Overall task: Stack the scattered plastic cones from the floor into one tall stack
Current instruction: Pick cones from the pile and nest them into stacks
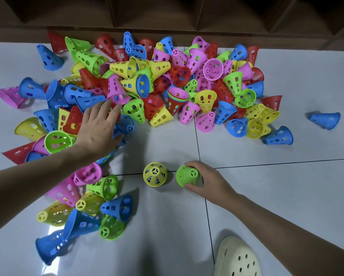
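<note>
Cones pile (147, 80) sprawls loose over the white tile floor (266, 196), nearly all unstacked; task barely begun. One small nested stack (177, 100) sits in the pile. Left hand (99, 126) reaches in, fingers spread, holding nothing. Right hand (205, 180) grips green cone (187, 176) beside upright yellow cone (154, 174).

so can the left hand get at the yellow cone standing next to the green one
Probably yes: the yellow cone stands alone on bare floor, nothing over it. The left hand holds nothing, reaching into the pile; it would need to draw back.
</note>
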{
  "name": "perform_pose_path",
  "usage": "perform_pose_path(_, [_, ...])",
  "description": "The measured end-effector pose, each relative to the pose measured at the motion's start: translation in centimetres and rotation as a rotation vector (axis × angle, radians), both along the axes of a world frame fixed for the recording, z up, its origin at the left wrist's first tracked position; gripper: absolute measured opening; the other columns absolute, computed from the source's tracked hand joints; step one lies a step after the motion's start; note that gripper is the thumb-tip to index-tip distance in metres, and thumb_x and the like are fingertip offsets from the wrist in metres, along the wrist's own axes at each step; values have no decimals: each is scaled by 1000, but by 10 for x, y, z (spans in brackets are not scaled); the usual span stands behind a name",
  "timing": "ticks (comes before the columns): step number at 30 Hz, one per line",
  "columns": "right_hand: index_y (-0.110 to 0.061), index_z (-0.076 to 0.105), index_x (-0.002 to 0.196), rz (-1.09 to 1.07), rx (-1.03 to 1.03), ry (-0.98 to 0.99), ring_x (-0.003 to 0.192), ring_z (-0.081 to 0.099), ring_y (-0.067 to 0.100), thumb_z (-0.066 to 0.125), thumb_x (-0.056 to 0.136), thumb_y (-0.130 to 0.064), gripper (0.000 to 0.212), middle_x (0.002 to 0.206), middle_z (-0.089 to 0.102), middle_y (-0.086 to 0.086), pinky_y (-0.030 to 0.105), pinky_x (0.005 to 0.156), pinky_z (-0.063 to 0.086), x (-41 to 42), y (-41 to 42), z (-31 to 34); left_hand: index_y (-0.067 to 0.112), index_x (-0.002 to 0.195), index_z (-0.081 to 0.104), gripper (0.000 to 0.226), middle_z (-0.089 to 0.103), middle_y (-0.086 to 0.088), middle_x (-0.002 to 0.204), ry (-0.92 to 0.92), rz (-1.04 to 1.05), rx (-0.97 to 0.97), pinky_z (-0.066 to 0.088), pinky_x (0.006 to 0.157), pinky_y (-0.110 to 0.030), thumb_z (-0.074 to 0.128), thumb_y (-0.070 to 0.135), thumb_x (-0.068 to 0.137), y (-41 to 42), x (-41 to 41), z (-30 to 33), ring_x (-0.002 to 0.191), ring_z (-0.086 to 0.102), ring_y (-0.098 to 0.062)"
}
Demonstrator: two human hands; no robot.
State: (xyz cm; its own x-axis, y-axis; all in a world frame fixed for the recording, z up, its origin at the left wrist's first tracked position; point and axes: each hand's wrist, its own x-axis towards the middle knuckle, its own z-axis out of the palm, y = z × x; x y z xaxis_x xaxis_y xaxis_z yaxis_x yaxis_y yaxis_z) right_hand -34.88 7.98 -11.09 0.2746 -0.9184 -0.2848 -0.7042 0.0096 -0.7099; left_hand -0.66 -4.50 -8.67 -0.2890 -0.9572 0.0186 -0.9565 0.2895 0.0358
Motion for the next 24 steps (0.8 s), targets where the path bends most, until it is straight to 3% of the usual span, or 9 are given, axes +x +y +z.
perform_pose_path(5, [-29,55,125,-21,-9,-9,113,55,0,81,73,-39,59,120,60,-19,27,98,46,3,-2,3,22,149,38,72,28,-19,157,-100,34,33,31,108,-58,71,23,85,-15,5,5,139,28,-42])
perform_pose_path(8, [-29,55,124,-30,-26,-18,115,55,2,75,72,-50,59,119,59,-19,27,98,47,6,-2,4,16,144,43,68,39,-20,145,-127,38,70,41,100,-57,71,15,82,-20,7,9,125,37,-43])
perform_pose_path(11, [-29,56,122,-41,-44,-14,113,55,1,72,73,-53,57,117,59,-19,25,96,47,7,-3,6,12,139,46,70,50,-21,129,-137,61,95,44,94,-53,78,20,78,-20,11,8,114,43,-42])
perform_pose_path(14, [-32,56,120,-74,-50,-12,111,54,-1,73,73,-53,54,116,57,-20,22,94,47,7,-5,8,10,141,47,74,52,-22,125,-74,134,171,42,97,-52,81,31,78,-17,11,6,114,45,-42])
perform_pose_path(19, [-31,58,121,-133,-56,-41,113,49,-7,79,80,-36,47,121,56,-19,21,96,44,7,-7,13,11,135,55,71,48,-15,117,122,198,414,46,102,-50,84,40,77,-10,7,1,110,50,-34])
perform_pose_path(24, [-31,57,121,-145,-41,-69,111,44,-15,79,82,-32,45,120,54,-25,12,91,38,11,-7,21,27,154,30,97,41,-17,136,126,81,431,45,106,-53,87,31,75,-5,4,2,124,48,-38])
